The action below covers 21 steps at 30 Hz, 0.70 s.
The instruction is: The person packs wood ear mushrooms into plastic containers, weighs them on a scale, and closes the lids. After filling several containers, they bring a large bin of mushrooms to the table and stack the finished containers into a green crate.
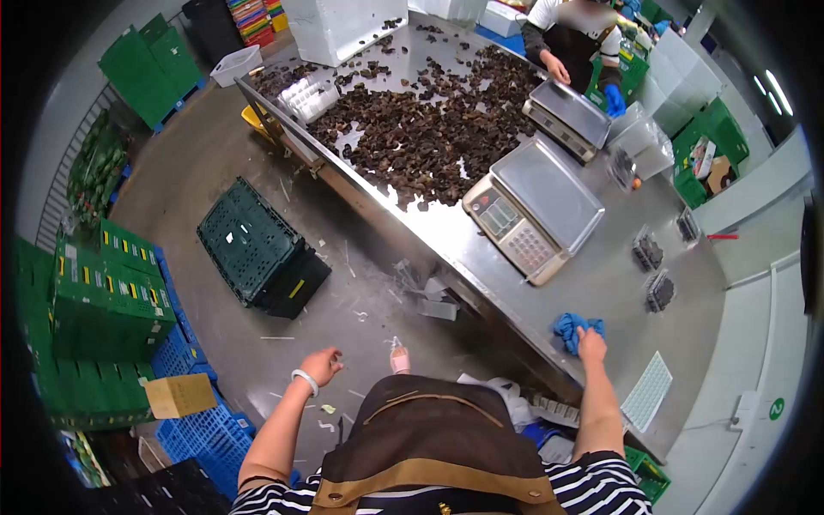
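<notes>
My right hand (pixel 591 345) is closed on a crumpled blue cloth (pixel 570 331) at the near edge of the metal table (pixel 549 296). A sheet of pale labels (pixel 648 390) lies to the right of that hand. My left hand (pixel 321 366), with a white band at the wrist, hangs over the floor with its fingers loosely bent and apart, holding nothing. Farther up the table stands a weighing scale (pixel 549 206) with a keypad. Beyond it spreads a large heap of dark brown pieces (pixel 412 137), like wood-ear mushrooms.
Filled clear punnets (pixel 659 292) sit on the right of the table. Across it, a person in a dark apron is beside a second scale (pixel 571 116). A dark green crate stack (pixel 262 249) stands on the floor, with green crates (pixel 112 300) and blue pallets (pixel 202 433) at left.
</notes>
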Available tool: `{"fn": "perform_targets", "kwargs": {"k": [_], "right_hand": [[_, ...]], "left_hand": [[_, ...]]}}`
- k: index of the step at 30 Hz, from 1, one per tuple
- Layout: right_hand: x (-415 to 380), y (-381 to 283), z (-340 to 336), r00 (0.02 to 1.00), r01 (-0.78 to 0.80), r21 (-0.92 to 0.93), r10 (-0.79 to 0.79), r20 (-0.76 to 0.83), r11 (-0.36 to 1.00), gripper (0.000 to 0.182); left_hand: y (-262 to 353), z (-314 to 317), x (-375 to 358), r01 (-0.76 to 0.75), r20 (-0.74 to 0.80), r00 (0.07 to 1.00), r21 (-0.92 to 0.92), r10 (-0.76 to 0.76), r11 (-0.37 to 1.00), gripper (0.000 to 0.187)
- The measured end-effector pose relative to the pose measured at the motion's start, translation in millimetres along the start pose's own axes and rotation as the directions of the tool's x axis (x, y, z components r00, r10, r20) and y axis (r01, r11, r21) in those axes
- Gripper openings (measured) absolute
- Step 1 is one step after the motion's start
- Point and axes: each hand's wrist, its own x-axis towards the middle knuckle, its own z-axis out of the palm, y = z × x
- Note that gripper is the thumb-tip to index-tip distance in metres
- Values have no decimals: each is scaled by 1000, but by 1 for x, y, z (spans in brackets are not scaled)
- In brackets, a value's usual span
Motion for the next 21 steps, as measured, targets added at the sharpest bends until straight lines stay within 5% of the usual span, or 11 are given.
{"fn": "perform_targets", "kwargs": {"k": [4,8,12,15,16,19,21], "right_hand": [[-33,-55,-49,1000,29,-29,-29,10,999,48],[-39,-142,-99,836,453,-38,-439,-330,891,50],[10,-254,-109,637,770,303,-698,-328,561,41],[38,-338,-120,502,859,298,-799,-331,415,35],[42,-363,-128,450,885,277,-843,-295,375,33],[38,-422,-154,295,927,319,-912,-287,199,28],[29,-438,-160,212,946,285,-958,-193,152,20]], "left_hand": [[-49,-32,28,66,-70,995,-38,-69,997,31],[-27,-29,67,25,0,1000,-117,-26,993,33],[7,-34,123,-210,186,952,-179,243,961,30],[28,-67,160,-230,74,968,-129,241,964,24],[30,-76,169,-274,-150,955,-102,258,956,19],[32,-127,214,-164,-315,948,-330,56,930,19],[32,-172,251,-182,-456,890,-296,29,938,23]]}}
